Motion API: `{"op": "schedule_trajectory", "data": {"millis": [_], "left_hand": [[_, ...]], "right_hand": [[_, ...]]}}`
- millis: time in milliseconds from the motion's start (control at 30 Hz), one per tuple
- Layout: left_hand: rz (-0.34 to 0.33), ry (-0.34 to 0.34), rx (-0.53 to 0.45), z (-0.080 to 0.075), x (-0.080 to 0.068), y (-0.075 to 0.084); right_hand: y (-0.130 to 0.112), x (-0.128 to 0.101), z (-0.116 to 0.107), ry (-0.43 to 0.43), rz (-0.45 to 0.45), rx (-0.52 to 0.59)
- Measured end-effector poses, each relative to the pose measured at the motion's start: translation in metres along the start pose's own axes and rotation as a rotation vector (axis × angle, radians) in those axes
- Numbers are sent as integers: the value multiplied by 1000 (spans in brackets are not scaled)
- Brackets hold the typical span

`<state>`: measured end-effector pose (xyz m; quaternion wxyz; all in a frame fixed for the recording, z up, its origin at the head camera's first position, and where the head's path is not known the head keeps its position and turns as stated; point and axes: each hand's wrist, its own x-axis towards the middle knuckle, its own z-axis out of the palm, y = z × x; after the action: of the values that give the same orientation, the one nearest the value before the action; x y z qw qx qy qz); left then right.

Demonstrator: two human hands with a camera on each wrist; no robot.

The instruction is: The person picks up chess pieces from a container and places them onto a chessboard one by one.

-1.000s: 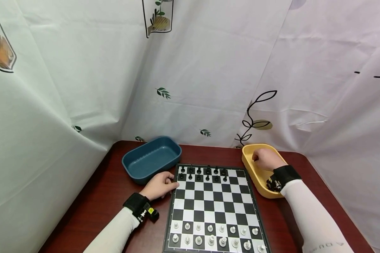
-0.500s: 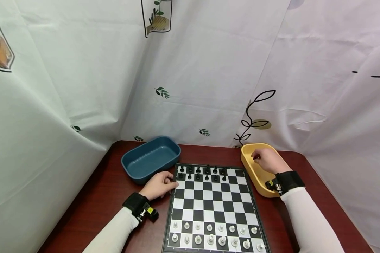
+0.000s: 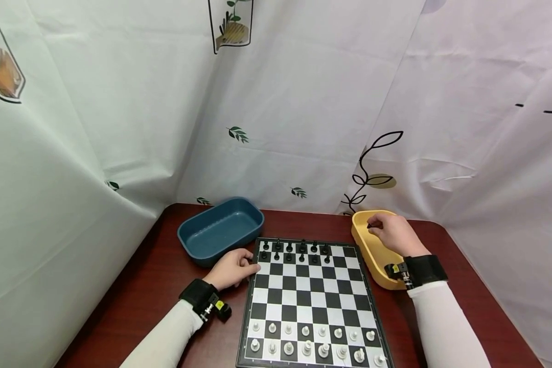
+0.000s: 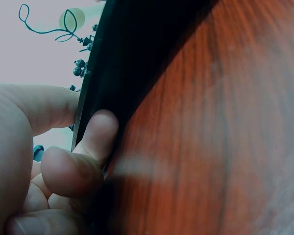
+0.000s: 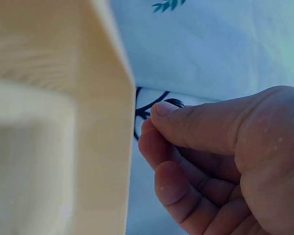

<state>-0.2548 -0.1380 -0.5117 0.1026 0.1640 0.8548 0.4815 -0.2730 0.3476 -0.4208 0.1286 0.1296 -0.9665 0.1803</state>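
Observation:
A black-and-white chessboard (image 3: 310,301) lies on the table, with black pieces (image 3: 301,251) on its far rows and white pieces (image 3: 305,342) on its near rows. My left hand (image 3: 250,263) is at the board's far left edge, its thumb and curled fingers (image 4: 95,134) holding the black rim (image 4: 132,63). My right hand (image 3: 372,226) hovers over the yellow tray (image 3: 372,255) at the right and pinches a small black piece (image 3: 369,225) between thumb and fingertips. The right wrist view shows that dark piece (image 5: 175,102) just behind the thumb tip, beside the tray wall (image 5: 105,127).
A blue tray (image 3: 221,230) stands at the back left of the dark red table (image 3: 152,286), close to the board's corner. White patterned curtains (image 3: 303,102) close in the table at the back and both sides.
My right hand has risen out of the yellow tray and drawn slightly toward me, with a black piece now showing at its fingertips. The left hand has stayed at the board's edge.

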Motion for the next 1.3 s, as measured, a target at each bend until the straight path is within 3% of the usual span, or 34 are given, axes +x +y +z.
{"op": "schedule_trajectory", "data": {"millis": [500,933,1300], "left_hand": [[-6,12,7,-8,-2,1],[-8,2,0,-3,-1,-1],[-7,-4,-13,0,1,-2]], "right_hand": [[-34,-4,-13,58,-55,-3],[-51,-8,-10,94,-238,-87],[-66,-13,0,-13,-230,-50]]}}
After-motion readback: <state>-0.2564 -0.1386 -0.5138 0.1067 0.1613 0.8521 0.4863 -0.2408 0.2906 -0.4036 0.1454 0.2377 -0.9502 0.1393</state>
